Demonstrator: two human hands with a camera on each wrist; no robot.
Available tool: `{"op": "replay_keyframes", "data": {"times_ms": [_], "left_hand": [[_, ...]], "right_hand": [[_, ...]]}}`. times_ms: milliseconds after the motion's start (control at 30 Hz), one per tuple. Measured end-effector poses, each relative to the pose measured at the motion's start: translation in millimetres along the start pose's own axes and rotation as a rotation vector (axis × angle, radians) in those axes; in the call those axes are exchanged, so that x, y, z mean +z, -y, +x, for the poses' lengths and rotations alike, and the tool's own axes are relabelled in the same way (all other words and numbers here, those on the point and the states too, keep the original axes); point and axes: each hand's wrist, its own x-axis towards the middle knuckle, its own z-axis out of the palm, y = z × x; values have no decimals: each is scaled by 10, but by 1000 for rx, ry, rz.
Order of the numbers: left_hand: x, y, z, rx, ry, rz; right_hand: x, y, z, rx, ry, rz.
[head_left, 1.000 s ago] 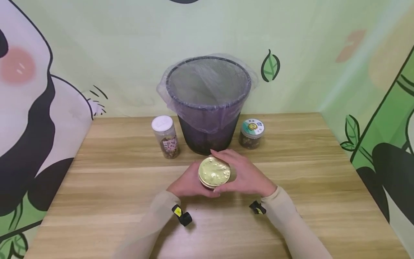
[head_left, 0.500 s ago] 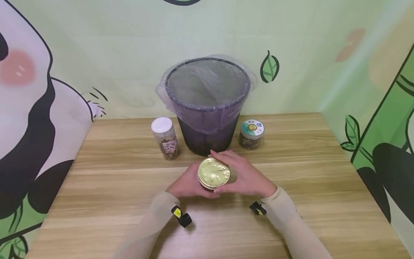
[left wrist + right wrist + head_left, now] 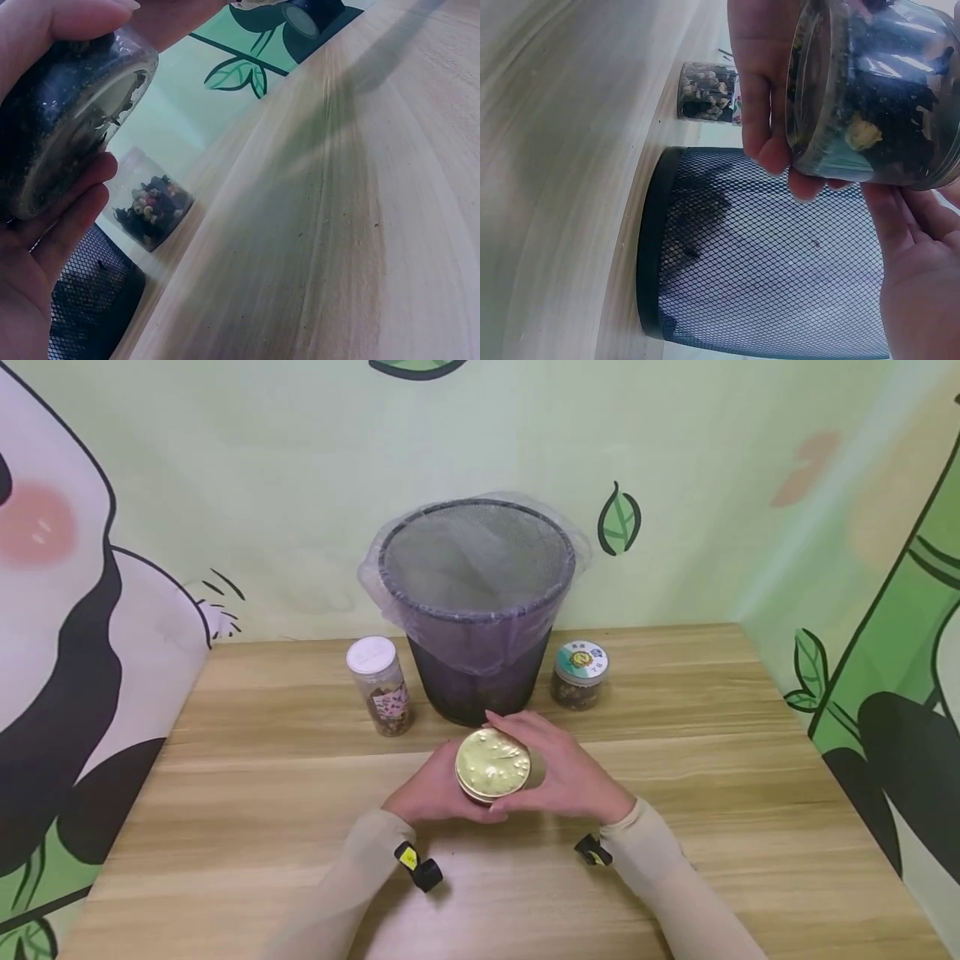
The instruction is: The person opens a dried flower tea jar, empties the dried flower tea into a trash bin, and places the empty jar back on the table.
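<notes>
A clear jar (image 3: 885, 97) with a gold foil top (image 3: 492, 764) is held in the air over the table between both hands. Dark dried contents and a small yellowish piece show through its wall in the right wrist view. My left hand (image 3: 432, 787) grips the jar's body from the left, with thumb and fingers around it; its fingers show under the jar (image 3: 71, 127) in the left wrist view. My right hand (image 3: 562, 772) spans the upper rim from the right, thumb at the near side and fingertips at the far side. Its fingers are partly hidden behind the jar in the right wrist view.
Behind the hands stands a black mesh bin (image 3: 480, 685) with a thin translucent liner (image 3: 472, 639) over its rim. A tall white-lidded jar (image 3: 381, 689) stands left of it, a short jar with a green-and-white lid (image 3: 580, 677) right. A printed wall (image 3: 300, 527) backs the wooden table (image 3: 262, 827).
The head view has shifted slightly, so the scene sits a little lower and further left. Both hands keep the same hold on the jar.
</notes>
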Motion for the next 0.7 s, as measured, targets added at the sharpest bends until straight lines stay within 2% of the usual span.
{"op": "replay_keyframes", "data": {"times_ms": [267,533,700], "left_hand": [[5,23,-15,-15,13,-22],[-20,16,-25,-18,34,-43],[-26,18,-34,-16,21,-20]], "right_hand": [[-14,19,-4,-15,34,-40],[-28,-1,-11,7,89,2],[-14,-13,1,7,80,9]]}}
